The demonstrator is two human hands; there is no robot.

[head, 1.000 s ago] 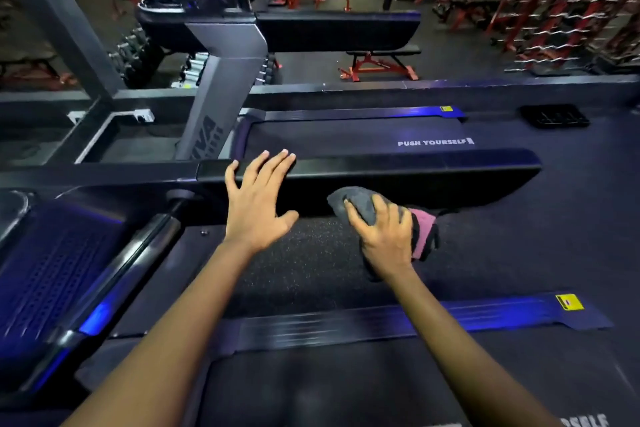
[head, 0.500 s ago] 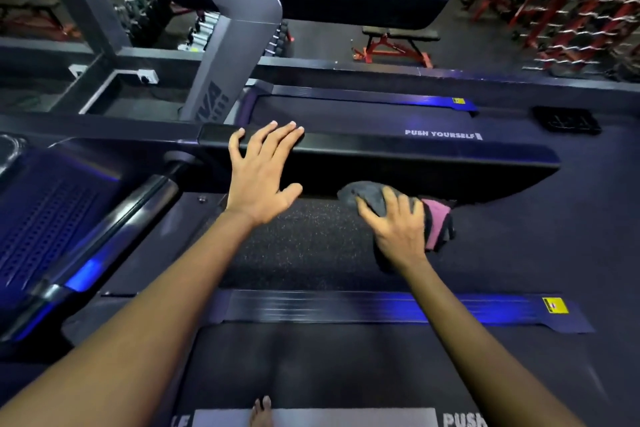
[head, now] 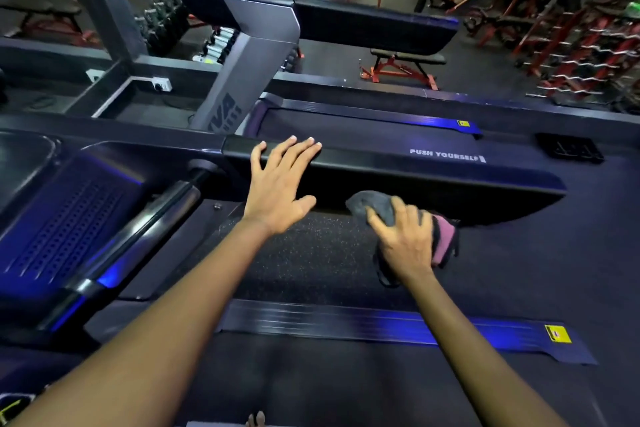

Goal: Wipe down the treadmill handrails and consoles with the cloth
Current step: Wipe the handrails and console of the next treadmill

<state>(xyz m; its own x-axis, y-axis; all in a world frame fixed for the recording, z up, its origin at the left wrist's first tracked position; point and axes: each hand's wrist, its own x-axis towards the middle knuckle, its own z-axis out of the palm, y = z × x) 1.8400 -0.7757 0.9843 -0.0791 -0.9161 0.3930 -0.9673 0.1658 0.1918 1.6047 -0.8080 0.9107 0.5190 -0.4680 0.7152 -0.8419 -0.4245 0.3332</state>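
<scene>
A long black handrail of the treadmill runs across the middle of the view. My left hand lies flat on it with straight, spread fingers reaching over its top edge. My right hand presses a grey and pink cloth against the handrail's near side, low down, to the right of the left hand. Its fingers are spread over the bunched cloth. The console with its perforated panel sits at the left.
A silver crossbar slants below the console. A second treadmill stands beyond, its belt marked PUSH YOURSELF. Red benches and weight racks fill the back right. Blue-lit side rails edge the belt under me.
The camera view has shifted slightly. Both hands stay almost where they were on the handrail; the right hand with the cloth has barely moved along it.
</scene>
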